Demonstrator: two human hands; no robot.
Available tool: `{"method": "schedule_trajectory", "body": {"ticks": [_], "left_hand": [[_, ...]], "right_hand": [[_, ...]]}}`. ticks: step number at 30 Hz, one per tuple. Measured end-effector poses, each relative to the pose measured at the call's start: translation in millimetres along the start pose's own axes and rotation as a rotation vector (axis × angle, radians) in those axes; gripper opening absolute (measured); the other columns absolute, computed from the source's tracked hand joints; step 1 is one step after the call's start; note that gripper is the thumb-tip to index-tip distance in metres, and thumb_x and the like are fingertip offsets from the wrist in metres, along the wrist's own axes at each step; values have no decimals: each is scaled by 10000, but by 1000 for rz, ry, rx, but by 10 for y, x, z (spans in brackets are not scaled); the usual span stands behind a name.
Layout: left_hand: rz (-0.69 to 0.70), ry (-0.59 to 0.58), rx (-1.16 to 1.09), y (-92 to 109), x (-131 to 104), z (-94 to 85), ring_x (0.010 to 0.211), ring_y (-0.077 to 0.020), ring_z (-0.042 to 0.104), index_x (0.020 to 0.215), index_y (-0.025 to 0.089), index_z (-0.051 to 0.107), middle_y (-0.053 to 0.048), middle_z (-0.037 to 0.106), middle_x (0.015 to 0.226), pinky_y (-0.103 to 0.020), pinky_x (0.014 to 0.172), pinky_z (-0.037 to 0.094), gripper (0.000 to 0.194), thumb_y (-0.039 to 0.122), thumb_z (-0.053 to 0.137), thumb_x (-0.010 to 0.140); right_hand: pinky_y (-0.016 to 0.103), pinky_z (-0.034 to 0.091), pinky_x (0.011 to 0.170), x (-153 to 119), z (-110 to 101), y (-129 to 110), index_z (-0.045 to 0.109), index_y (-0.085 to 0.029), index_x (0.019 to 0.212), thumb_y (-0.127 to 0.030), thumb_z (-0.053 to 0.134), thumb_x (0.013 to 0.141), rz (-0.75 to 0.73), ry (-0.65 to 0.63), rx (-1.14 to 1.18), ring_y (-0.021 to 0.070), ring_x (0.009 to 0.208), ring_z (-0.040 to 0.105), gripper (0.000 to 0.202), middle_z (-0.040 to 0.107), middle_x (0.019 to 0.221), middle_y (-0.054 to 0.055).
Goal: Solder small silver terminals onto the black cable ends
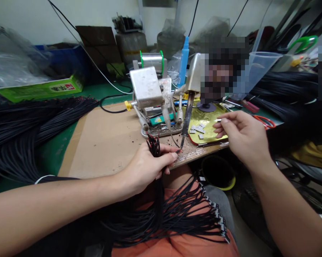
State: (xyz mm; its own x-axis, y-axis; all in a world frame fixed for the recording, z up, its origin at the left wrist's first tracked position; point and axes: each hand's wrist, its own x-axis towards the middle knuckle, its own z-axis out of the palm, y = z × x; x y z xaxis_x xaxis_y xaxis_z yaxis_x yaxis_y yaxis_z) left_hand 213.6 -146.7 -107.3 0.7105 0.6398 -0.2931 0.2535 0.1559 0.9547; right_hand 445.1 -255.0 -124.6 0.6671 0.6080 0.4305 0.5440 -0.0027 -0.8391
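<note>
My left hand [152, 160] is closed around a bundle of black cables [153, 144] with reddish stripped ends pointing up. Between its thumb and forefinger one cable end [178, 151] sticks out to the right, by the tip of a soldering iron [187, 119] that is held tip-down in a metal stand [161, 130]. My right hand [239, 135] is raised over a yellow tray [210, 119], thumb and fingers pinching a small silvery piece [219, 120], too small to make out fully. On the tray lie several small flat metal connectors [197, 129].
Cables with connectors on their ends [217, 217] lie across my lap. Cable bundles [43, 117] fill the left side, beside a green box [43, 89]. A solder wire spool [151, 61] and a blue bottle [184, 62] stand behind. A dark bin [232, 184] sits below the table edge.
</note>
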Motion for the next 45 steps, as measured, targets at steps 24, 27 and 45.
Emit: {"method": "schedule_trajectory", "body": {"ticks": [24,27,45], "left_hand": [[30,10,-5,13,20,-4,447,-67,510,942,134,737,26,602,555,-125,351,319,190,237,711,784],[36,12,-10,14,21,-10,441,-70,511,932,132,740,21,610,555,-129,343,320,194,245,723,775],[45,11,1,30,8,-12,446,-70,515,913,145,743,26,605,549,-132,360,328,179,263,724,779]], "right_hand": [[336,664,749,-655,538,-297,653,-181,977,-282,814,800,383,-293,670,201,752,773,260,755,840,37],[340,662,759,-659,551,-300,664,-178,969,-283,811,804,365,-279,673,203,751,775,245,764,834,43],[353,661,762,-665,549,-323,700,-178,965,-289,817,798,354,-253,656,202,726,774,233,776,833,49]]}}
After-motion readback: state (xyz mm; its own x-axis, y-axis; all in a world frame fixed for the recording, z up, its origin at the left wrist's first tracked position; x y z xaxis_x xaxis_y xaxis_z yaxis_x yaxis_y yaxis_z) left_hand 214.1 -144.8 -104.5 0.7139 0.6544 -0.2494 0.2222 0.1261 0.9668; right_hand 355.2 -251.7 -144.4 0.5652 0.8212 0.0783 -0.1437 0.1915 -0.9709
